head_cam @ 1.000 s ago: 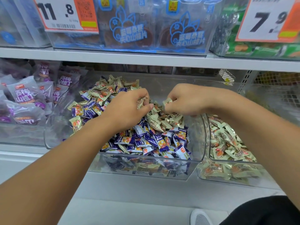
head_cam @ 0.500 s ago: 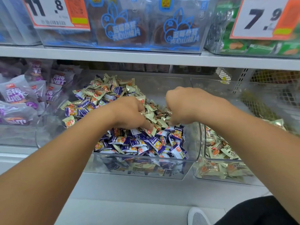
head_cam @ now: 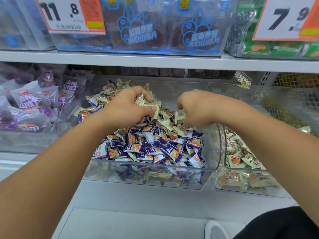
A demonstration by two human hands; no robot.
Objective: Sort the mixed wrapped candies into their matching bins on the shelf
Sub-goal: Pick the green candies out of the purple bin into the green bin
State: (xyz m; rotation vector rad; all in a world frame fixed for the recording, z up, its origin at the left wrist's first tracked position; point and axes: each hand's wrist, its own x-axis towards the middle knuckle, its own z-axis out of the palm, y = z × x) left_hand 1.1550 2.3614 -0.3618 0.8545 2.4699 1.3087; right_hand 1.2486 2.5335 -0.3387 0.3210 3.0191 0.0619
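A clear plastic middle bin (head_cam: 148, 178) holds a mixed heap: purple-and-white wrapped candies (head_cam: 155, 145) at the front, cream-gold wrapped candies (head_cam: 110, 94) toward the back. My left hand (head_cam: 127, 109) is over the heap and grips a bunch of cream-gold candies (head_cam: 148, 104) between thumb and curled fingers. My right hand (head_cam: 196, 107) is beside it, fingers curled down around a few cream-gold candies (head_cam: 179, 116). To the right, a second clear bin (head_cam: 245, 187) holds only cream-gold candies (head_cam: 240, 157).
A bin of purple wrapped snack packs (head_cam: 29, 107) stands on the left. The shelf above (head_cam: 155, 61) carries blue-printed packs, green packs and price signs 11.8 and 7.9. A wire mesh panel (head_cam: 290, 104) is at the far right. A shoe tip (head_cam: 215, 230) shows below.
Both hands stayed over the middle bin's heap. The left hand rose from the pile with more cream-gold candies gathered in it; the right hand kept picking at the pile's right side.
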